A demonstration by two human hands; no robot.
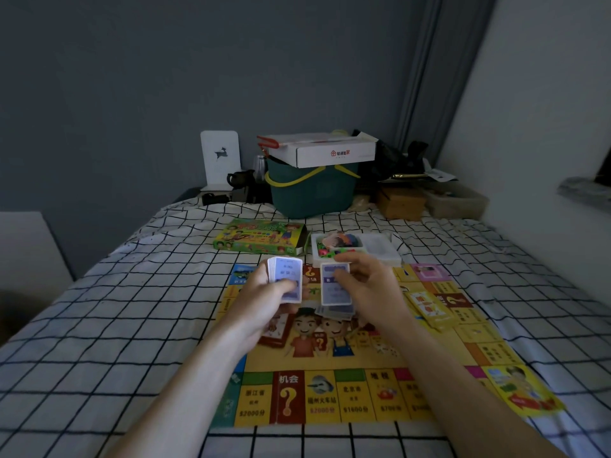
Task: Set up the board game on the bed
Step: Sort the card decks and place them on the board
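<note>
Game board (334,361): yellow, printed with cartoon figures and property squares, unfolded flat on the bed (132,309), which has a white cover with a black grid.

Card stack (286,279): blue-backed, held above the board's far half in the left hand (267,295); fingers curl round its edges, thumb lies across the face.

Single card (335,287): blue, pinched at its upper end by the right hand (367,285), upright just right of the stack; fingers bent over its top edge.

Loose blue cards (335,313): a small pile on the board directly below the single card.

Yellow cards (431,309): a stack on the board's right side.

Game box (259,239): green, on the bed beyond the board.

Tray (357,249): white, beside the box, holding coloured pieces in its left compartment.

Basket (310,190): dark green with yellow handle, at the bed's far end; a white carton (327,152) rests on top.
</note>
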